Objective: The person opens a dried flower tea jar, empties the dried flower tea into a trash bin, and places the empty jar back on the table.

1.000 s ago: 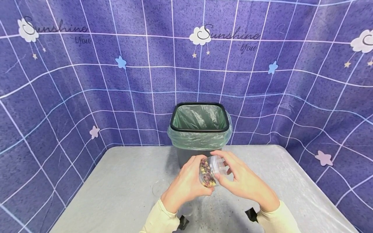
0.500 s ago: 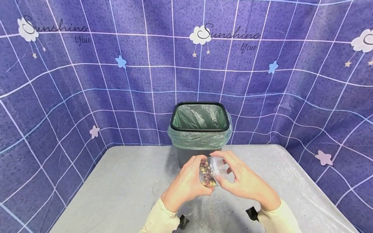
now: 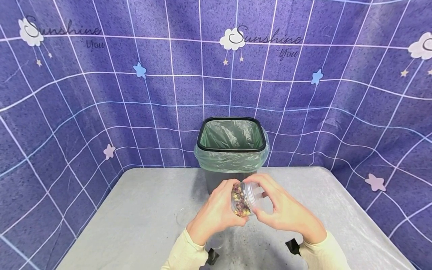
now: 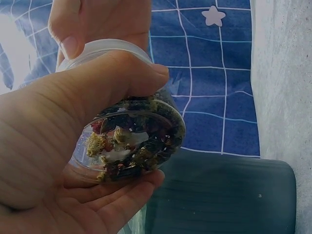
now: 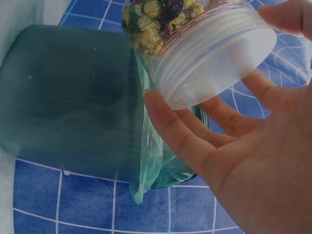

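Observation:
A clear jar (image 3: 240, 200) of dried flowers, yellow buds among dark red ones, is held on its side above the table in front of the bin. My left hand (image 3: 217, 210) grips its body, thumb on one side and fingers on the other, as the left wrist view shows. The jar's translucent screw lid (image 5: 219, 58) faces my right hand (image 3: 281, 208). Thumb and fingertips of that hand hold the lid's rim from opposite sides, with the palm standing off its flat face. The lid sits on the jar's mouth.
Behind the hands stands a dark grey bin (image 3: 216, 182) with a black rim and a green liner (image 3: 233, 161). A clear round piece (image 3: 186, 216) lies on the grey table (image 3: 145, 210), left of the left hand. Black patches (image 3: 293, 246) and small dark crumbs mark the near side.
My right thumb and fingers have shifted slightly around the lid, the thumb moving a little down and right. The left hand and the jar stay almost in place.

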The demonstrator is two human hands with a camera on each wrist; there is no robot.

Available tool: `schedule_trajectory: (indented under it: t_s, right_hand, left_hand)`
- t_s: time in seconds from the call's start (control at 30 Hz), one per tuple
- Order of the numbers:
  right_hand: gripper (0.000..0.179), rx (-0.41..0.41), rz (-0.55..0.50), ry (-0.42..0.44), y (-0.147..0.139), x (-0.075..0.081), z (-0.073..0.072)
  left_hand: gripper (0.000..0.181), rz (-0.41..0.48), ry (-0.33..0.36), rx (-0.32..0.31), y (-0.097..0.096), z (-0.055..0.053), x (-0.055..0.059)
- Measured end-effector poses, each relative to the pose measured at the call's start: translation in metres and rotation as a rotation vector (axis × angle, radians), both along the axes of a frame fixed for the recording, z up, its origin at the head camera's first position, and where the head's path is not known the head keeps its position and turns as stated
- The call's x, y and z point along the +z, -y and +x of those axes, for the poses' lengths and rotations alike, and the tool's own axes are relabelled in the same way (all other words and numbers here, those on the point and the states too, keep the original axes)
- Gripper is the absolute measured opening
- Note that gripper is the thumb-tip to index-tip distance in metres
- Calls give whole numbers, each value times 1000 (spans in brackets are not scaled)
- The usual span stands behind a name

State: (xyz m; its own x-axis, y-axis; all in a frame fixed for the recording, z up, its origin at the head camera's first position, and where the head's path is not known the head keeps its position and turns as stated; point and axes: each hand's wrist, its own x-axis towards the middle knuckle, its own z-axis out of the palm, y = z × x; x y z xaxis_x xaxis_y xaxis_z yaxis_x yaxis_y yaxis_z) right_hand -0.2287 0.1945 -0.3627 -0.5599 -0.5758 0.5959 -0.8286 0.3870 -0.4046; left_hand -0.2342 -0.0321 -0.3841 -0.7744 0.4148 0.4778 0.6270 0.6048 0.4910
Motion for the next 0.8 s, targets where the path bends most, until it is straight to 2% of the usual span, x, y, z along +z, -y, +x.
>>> schedule_trajectory:
  t_s: [0.5, 0.8]
  right_hand:
    - [77, 47, 8, -83, 1, 2, 0]
    - [81, 40, 18, -85, 1, 2, 2]
  left_hand:
    - [90, -10, 10, 14, 0, 0, 1]
    - [91, 5, -11, 2, 0, 0, 1]
